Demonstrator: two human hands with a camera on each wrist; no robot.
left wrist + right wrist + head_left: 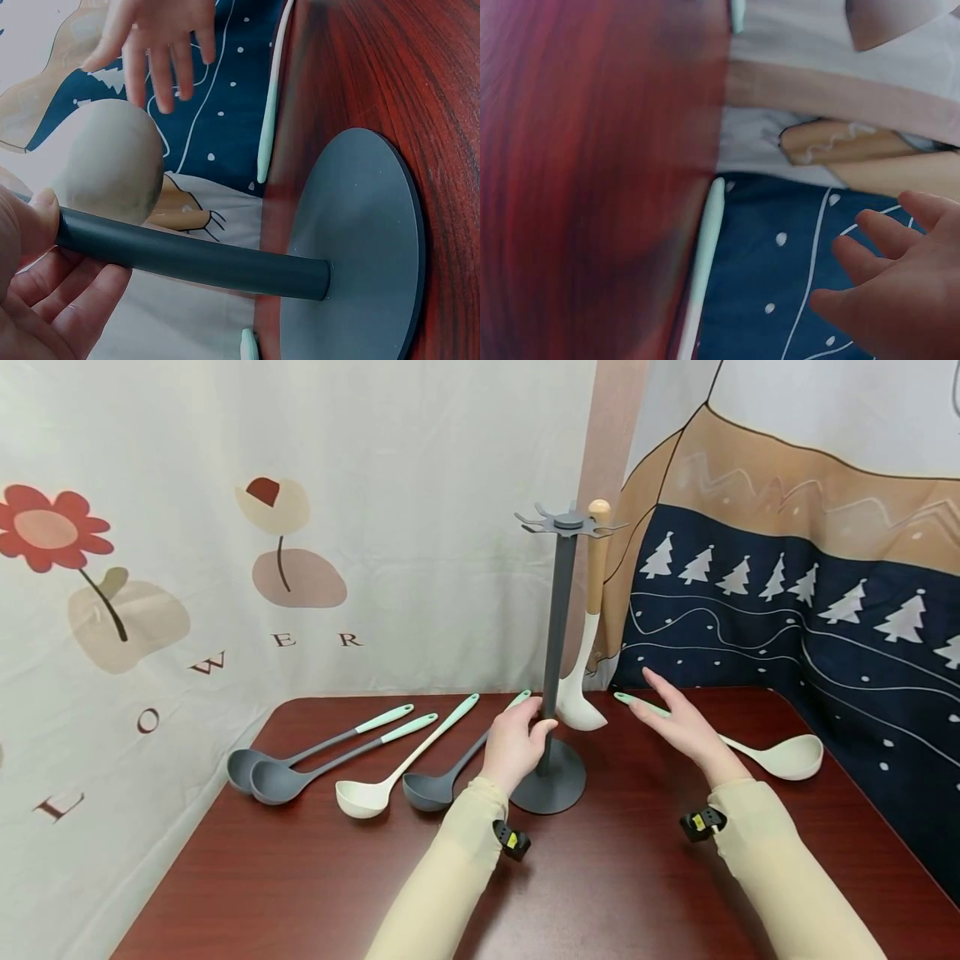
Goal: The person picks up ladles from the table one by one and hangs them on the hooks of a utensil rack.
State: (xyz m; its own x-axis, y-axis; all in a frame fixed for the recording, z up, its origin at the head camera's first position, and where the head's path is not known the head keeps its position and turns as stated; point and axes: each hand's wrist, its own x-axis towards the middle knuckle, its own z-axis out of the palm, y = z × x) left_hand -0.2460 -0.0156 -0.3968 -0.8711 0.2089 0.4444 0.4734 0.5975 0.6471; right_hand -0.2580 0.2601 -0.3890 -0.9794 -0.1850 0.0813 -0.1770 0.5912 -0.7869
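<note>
The left hand (pixel 513 745) grips the dark grey pole (pixel 558 635) of an upright stand with a round base (pixel 551 781); in the left wrist view its thumb and fingers lie around the pole (pixel 195 255). From the stand's hooked top hangs a white ladle (pixel 579 703) with a wooden handle (pixel 597 560), behind the pole. The right hand (pixel 686 727) is in the air with fingers extended, holding nothing, over a white ladle (pixel 791 757) with a mint handle end. The right wrist view shows that hand (pixel 904 281) beside the mint handle (pixel 709 240).
Left of the stand on the dark red table (pixel 300 877) lie two grey ladles (pixel 243 768) (pixel 279 782), a white ladle (pixel 365 797) and another grey ladle (pixel 430 791), all with mint handle ends. Patterned curtains (pixel 435 527) hang behind.
</note>
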